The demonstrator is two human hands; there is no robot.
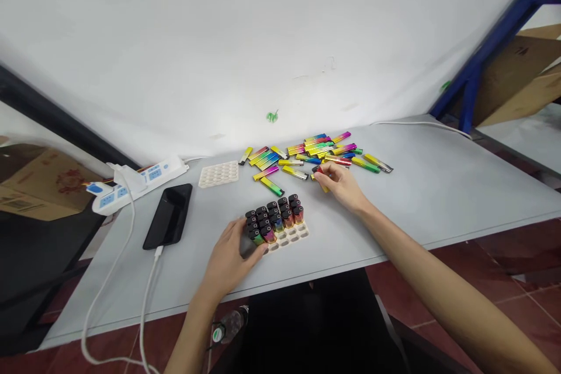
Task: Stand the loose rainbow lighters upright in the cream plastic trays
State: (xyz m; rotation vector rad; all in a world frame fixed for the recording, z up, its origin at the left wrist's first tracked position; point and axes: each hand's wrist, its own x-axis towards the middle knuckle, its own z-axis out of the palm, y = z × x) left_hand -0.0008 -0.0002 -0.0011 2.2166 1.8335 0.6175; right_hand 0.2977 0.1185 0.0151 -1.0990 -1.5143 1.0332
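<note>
A cream tray with oval holes (pixel 284 241) stands near the table's front edge, with several upright black-topped lighters (pixel 277 222) in it. Its front-right holes show bare. My left hand (pixel 228 257) grips the tray at its left end, thumb at the front corner and fingers along the far side. Behind and to the right of the tray, my right hand (pixel 340 187) pinches a lighter (pixel 325 188) with a black and red top and yellow below. Just beyond that hand lies a loose pile of shiny multicoloured lighters (pixel 318 149).
Another cream holed tray (pixel 219 174) lies at the back left. A black phone (pixel 169 216) on a white cable and a white power strip (pixel 140 182) are on the left. A white wall (pixel 280 58) bounds the grey table (pixel 438 187) behind. Cardboard boxes stand at both sides.
</note>
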